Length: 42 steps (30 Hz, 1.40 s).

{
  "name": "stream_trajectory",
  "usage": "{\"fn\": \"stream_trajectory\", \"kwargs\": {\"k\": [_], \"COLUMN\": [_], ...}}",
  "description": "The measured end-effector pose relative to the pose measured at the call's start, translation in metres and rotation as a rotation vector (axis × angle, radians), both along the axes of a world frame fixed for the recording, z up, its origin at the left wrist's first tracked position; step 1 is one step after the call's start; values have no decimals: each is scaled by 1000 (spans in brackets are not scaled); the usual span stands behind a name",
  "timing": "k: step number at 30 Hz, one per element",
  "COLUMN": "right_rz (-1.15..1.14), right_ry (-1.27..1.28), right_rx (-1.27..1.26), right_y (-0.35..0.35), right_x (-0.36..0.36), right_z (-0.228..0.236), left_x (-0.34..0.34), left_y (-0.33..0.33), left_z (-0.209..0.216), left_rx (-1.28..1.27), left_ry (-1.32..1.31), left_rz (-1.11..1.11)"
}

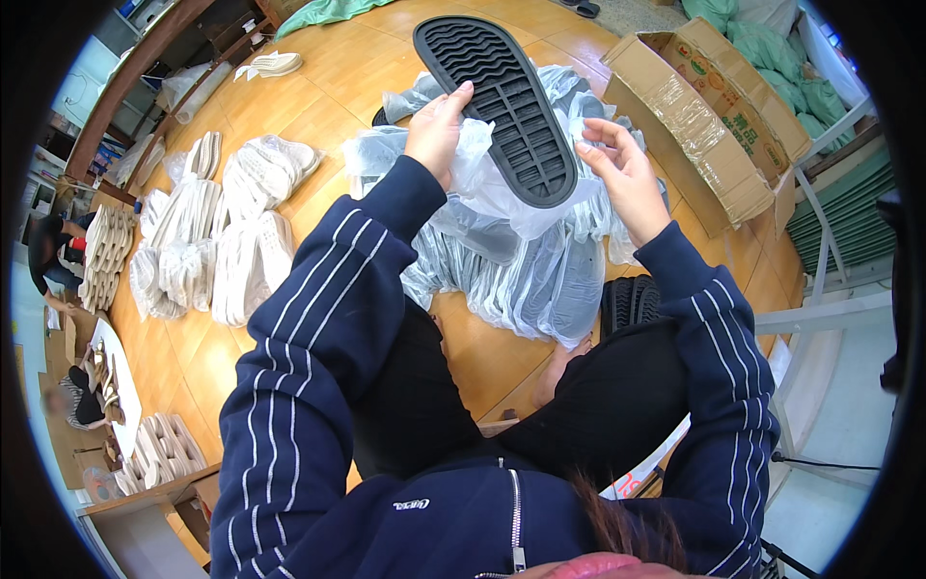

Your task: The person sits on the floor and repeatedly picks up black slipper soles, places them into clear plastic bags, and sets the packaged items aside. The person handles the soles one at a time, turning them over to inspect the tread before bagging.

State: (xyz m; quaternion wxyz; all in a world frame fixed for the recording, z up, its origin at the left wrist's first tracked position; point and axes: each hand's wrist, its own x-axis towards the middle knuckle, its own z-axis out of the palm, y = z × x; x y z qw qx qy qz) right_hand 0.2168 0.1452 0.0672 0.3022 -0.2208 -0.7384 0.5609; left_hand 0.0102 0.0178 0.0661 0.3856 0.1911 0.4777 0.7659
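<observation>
My left hand [436, 133] is closed on the edge of a black rubber shoe sole [511, 116], thumb on its ridged tread. The sole is held up at a tilt. A thin clear plastic bag [471, 154] is bunched at the same hand, and film trails behind the sole. Just right of the sole, my right hand [625, 179] has its thumb and fingers apart; whether it touches the film is unclear. Beneath both hands lies a large heap of dark soles in clear bags [521, 285]. Several unwrapped black soles [632, 301] stand by my right knee.
An open cardboard box [714, 125] stands at the far right. Bagged cream soles [222, 227] lie on the tiled floor to the left, with loose cream soles [270, 66] farther back. Two other people are at the far left edge. A metal frame [820, 232] rises at the right.
</observation>
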Motion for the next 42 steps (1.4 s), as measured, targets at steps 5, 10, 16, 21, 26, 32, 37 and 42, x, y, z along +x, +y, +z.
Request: {"fn": "stream_trajectory", "kwargs": {"k": [5,10,16,21,26,32,37,42], "right_rz": [2,41,234,288,267,602,193,157], "right_ry": [-68,-18,27,-30,86,-92,136,94], "right_rx": [601,421,-24,-80,-327,-754,-305,22], "right_y": [-25,-14,-13,-11,-22,5,-13,-18], "right_x": [-3,-3,2,4,-1,5,0,4], "right_z": [12,7,5,4,15,14,24,15], "left_x": [2,11,16,15,13,17,4,11], "left_y": [3,-1,3,3,4,-3,1,4], "left_z": [-5,12,8,5,3,16,2,-2], "left_rx": [21,-14,-149,-142,-154,20,53,-118], "left_ry": [-40,177,278,248,152,36,152,-25], "left_rz": [-48,-137,-154,-171,-107,-211,-269,-387]}}
